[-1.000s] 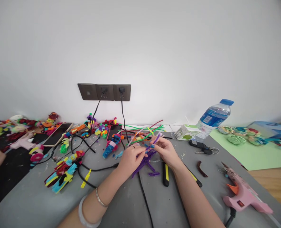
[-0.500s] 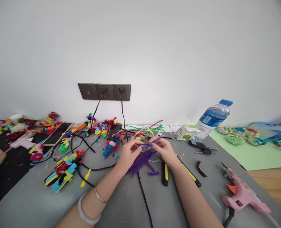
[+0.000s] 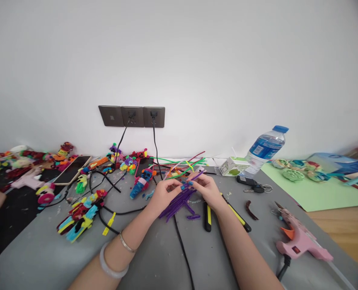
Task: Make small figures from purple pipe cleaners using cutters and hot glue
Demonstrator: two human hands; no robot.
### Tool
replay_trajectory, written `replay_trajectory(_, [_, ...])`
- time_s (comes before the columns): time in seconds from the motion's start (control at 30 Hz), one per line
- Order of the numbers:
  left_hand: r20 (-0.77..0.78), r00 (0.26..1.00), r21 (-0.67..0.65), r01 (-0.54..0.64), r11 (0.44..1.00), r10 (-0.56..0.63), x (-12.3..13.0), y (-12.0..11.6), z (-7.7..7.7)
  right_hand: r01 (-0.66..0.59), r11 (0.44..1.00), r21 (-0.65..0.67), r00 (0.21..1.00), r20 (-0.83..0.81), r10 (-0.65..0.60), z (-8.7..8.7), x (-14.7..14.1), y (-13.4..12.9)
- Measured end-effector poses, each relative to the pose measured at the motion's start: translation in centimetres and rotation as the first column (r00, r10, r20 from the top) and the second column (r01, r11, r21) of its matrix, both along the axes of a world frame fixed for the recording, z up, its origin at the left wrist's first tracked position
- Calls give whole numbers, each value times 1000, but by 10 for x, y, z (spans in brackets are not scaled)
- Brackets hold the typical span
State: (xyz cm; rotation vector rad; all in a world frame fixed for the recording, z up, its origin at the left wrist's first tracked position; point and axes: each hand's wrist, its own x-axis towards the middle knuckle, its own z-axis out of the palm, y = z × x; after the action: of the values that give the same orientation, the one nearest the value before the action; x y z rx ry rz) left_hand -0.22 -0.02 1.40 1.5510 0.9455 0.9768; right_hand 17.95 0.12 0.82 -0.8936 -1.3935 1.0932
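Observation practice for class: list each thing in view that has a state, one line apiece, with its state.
Left hand: pinching purple strand
Right hand: pinching the same strand
Purple strand: held
Bottle: capped
Black plugs: in wall sockets
Gold-edged phone: screen dark
Right-side glue gun: lying down, cord attached
Yellow-and-black handles: spread apart

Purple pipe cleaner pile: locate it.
Head view, near centre: the pile lies on the gray table, between the left hand and the yellow-and-black handles.
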Motion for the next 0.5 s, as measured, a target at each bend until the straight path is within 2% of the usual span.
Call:
replay_trajectory(0.1, [-36, 999, 56, 1, 998, 1, 0, 1, 0, 17, 999, 29, 1000, 19, -17, -2, -1, 1])
replay_trajectory(0.23, [-59, 998, 90, 19, 996, -13, -2, 2, -1, 21, 1000, -9, 999, 46, -21, 2, -2, 2])
replay_trajectory(0.3, [-64, 998, 83, 21, 996, -15, -2, 3, -1, -13, 999, -46, 995, 99, 18, 12, 3, 1])
replay_trajectory(0.43, [-53, 999, 68, -1, 998, 5, -3, 5, -5, -78, 985, -155, 939, 320, 125, 48, 28, -18])
replay_trajectory(0.5, [-55, 998, 63, -28, 998, 32, -3, 5, -7, -6, 975, -221, 883, 456, 108, 63, 48, -37])
